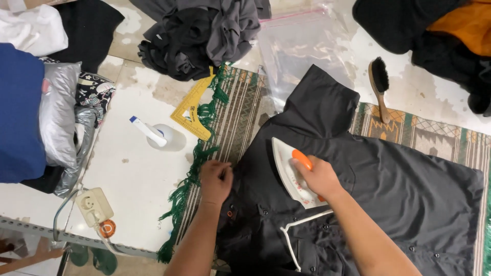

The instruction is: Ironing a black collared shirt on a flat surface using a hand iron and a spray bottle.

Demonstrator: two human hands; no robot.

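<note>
Clear plastic bag [302, 48] lies above black shirt [368, 194]. Right hand [319, 176] fingers closed around iron [292, 174] handle on shirt; left hand [215, 181] fingers curled, pinching shirt edge

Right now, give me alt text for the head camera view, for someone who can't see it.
A person's right hand grips the orange handle of a white iron on a black shirt spread over a patterned rug, while the left hand pins the shirt's edge. A spray bottle, yellow ruler and brush lie nearby.
</note>
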